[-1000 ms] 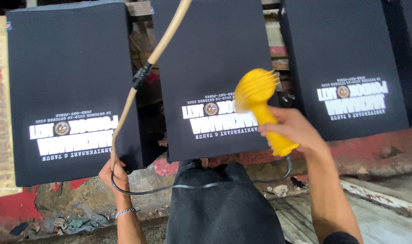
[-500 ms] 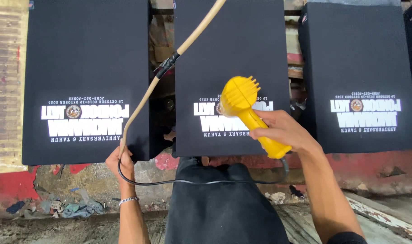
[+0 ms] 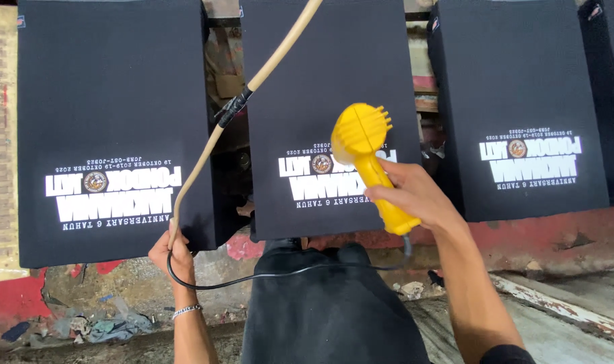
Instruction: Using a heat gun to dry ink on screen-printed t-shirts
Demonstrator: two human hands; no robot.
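My right hand grips the handle of a yellow heat gun, its round nozzle pointed at the white print on the middle black shirt panel. My left hand holds the tan power cord low down, where it joins the black cable that loops across to the gun's handle. A left black panel and a right black panel carry the same white print with a round emblem. A bracelet sits on my left wrist.
A dark garment covers my lap below the cable. The panels rest on a red-painted ledge. Rubble and scraps of cloth lie on the ground at lower left. A wooden board stands at the far left.
The view has shifted so the panels sit further right and higher. The heat gun has stayed over the middle panel's print, moving slightly along it. Both hands keep their grips.
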